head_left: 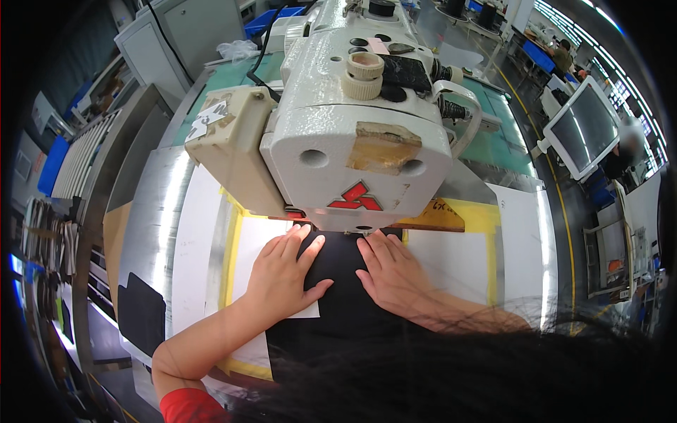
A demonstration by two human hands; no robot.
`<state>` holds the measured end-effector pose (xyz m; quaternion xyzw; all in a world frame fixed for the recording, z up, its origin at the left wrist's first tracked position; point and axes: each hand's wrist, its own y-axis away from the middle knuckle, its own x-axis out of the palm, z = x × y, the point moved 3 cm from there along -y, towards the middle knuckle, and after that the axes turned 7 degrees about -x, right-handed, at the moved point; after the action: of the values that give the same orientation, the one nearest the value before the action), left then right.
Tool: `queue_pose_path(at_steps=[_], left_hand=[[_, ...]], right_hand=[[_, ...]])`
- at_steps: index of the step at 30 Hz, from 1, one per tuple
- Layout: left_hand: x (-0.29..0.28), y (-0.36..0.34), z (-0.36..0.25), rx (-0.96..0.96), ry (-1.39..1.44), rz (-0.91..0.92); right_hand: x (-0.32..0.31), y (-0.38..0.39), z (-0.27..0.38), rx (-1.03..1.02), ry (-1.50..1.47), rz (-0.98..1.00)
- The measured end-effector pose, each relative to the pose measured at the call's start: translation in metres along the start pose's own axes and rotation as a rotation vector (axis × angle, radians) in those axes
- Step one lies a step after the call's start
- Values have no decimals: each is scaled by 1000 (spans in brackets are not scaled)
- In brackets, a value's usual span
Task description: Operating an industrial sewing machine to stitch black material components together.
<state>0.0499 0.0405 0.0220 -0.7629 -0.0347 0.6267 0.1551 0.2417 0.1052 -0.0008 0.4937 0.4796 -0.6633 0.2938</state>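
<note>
Black fabric (337,282) lies under the head of a large white sewing machine (352,158). On its left edge rests my left hand (282,271), flat with the fingers stretched toward the machine and the thumb apart. My right hand (395,275) lies on the fabric's right edge, fingers extended forward and thumb pointing inward. Between the two hands a strip of the fabric runs in under the machine head, which hides the needle area. White paper (444,257) framed with yellow tape (491,264) shows beneath on the work surface. Dark hair covers the fabric's near part.
Small black pieces (141,314) lie at the table's left edge. A wooden ruler-like strip (437,215) sits behind my right hand. To the right stands a screen (585,127) on an arm. Racks of stacked sheets (53,247) are at far left; people work in the background.
</note>
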Motion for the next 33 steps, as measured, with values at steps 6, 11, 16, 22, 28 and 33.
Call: queue_pose_path(at_steps=[6, 11, 16, 22, 28, 33], left_hand=[[0, 0, -4, -20, -28, -17], [4, 2, -6, -48, -50, -24], [5, 7, -10, -69, -90, -20], [3, -9, -38, 19, 0, 70], [34, -27, -72, 155, 32, 59], [42, -29, -71, 136, 74, 15]], right_hand=[[-5, -2, -1, -43, 13, -31], [1, 4, -6, -74, -30, -75], [-8, 14, -9, -109, -22, -74], [-8, 33, -24, -30, 12, -50], [-4, 32, -27, -15, -67, -65], [-2, 31, -30, -2, -100, -68]])
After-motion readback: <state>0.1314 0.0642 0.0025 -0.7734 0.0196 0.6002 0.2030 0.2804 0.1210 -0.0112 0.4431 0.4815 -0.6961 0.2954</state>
